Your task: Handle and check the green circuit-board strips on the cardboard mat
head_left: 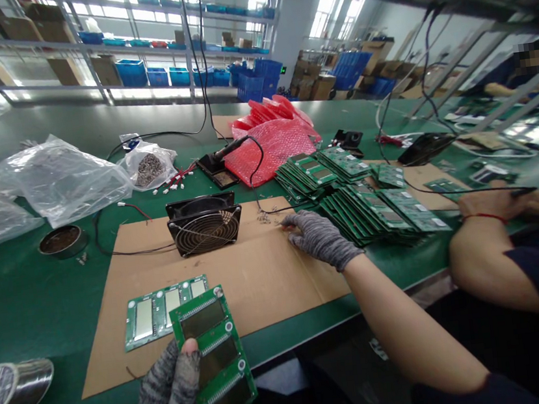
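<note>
My left hand [168,398], in a grey knit glove, grips a green circuit board panel [215,359] with three dark display windows, held upright near the table's front edge. A second, similar panel [150,315] lies flat on the brown cardboard sheet [259,275] just beyond it. My gloved right hand [320,238] is stretched out over the cardboard, its fingertips touching a few tiny loose metal bits [266,215]. Nothing shows in its grasp. Fanned stacks of green boards [379,211] lie directly right of it.
A black fan [204,223] stands on the cardboard. Behind are a soldering iron [231,148], red bubble bags [276,142] and clear plastic bags [60,178]. A solder spool [8,391] and round tin [62,240] sit left. A co-worker's bare hand [496,203] rests at right.
</note>
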### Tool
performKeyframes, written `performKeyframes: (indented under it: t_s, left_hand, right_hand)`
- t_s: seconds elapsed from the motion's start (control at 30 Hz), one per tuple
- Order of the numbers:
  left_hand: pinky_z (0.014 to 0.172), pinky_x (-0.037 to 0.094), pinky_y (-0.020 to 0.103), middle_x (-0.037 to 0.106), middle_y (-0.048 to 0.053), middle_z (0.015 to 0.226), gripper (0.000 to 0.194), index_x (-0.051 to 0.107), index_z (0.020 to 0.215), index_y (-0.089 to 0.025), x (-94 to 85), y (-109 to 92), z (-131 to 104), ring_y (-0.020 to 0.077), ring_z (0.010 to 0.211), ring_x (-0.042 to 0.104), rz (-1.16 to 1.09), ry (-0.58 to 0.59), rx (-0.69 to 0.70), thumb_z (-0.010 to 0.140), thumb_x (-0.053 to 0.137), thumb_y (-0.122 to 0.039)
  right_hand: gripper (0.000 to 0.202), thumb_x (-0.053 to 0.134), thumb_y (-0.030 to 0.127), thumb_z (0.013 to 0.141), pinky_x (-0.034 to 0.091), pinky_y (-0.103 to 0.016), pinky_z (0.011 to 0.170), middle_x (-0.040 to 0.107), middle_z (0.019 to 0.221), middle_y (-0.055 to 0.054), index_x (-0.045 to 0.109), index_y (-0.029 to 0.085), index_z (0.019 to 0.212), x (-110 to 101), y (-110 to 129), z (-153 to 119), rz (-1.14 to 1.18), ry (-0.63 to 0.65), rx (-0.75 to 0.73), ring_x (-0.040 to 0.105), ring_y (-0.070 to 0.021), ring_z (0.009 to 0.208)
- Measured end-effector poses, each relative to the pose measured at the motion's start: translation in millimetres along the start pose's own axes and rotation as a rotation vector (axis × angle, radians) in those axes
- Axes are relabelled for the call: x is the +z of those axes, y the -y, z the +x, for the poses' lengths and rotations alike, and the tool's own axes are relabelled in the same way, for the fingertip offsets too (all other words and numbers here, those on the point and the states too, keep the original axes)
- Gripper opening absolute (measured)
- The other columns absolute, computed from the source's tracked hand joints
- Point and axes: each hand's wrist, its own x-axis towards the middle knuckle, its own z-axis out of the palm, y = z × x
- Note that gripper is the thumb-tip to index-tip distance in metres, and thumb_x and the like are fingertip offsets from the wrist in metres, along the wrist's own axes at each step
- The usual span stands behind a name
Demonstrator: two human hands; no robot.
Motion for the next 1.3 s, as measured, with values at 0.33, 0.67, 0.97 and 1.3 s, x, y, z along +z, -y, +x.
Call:
performKeyframes:
  t_s: [0.33,0.67,0.97,1.3]
  left_hand:
    - [0.122,0.030,0.027,0.031,0.001,0.165,0.077,0.034,0.155,-0.020,6.4,-2,1,0.0150,0.148,0.037,-0.020,-0.002,-0.039,0.086,0.051,0.009]
    - [0.072,0.066,0.036,0.072,0.017,0.103,0.061,0.027,0.157,-0.015,-1.7,-23,36,0.0262,0.094,0.072,0.329,-0.045,-0.023,0.098,0.041,-0.005]
    - [0.078,0.065,0.035,0.071,0.018,0.106,0.061,0.026,0.158,-0.013,-9.0,-36,45,0.0256,0.101,0.070,0.369,-0.035,-0.029,0.100,0.045,-0.013]
    - [0.079,0.064,0.038,0.069,0.018,0.112,0.063,0.027,0.158,-0.015,-5.7,-38,42,0.0276,0.106,0.068,0.321,-0.033,-0.038,0.098,0.047,-0.009]
  right_hand:
    - [0.033,0.057,0.041,0.098,0.050,-0.033,0.094,0.057,0.099,-0.007,0.059,0.009,0.103,15,-11,-4,0.320,-0.103,0.011,0.055,-0.0124,0.095]
    - [0.035,0.065,0.047,0.081,0.049,-0.021,0.066,0.061,0.083,-0.006,0.059,0.012,0.084,9,72,-100,1.011,-0.099,-0.129,0.058,-0.0112,0.074]
    - [0.035,0.076,0.044,0.075,0.047,-0.017,0.058,0.062,0.077,-0.005,0.061,0.012,0.079,24,111,-120,1.353,0.086,-0.109,0.058,-0.0095,0.066]
    - [0.040,0.078,0.047,0.078,0.054,-0.021,0.066,0.064,0.085,-0.007,0.063,0.011,0.089,28,110,-128,1.484,0.240,-0.034,0.063,-0.0130,0.075]
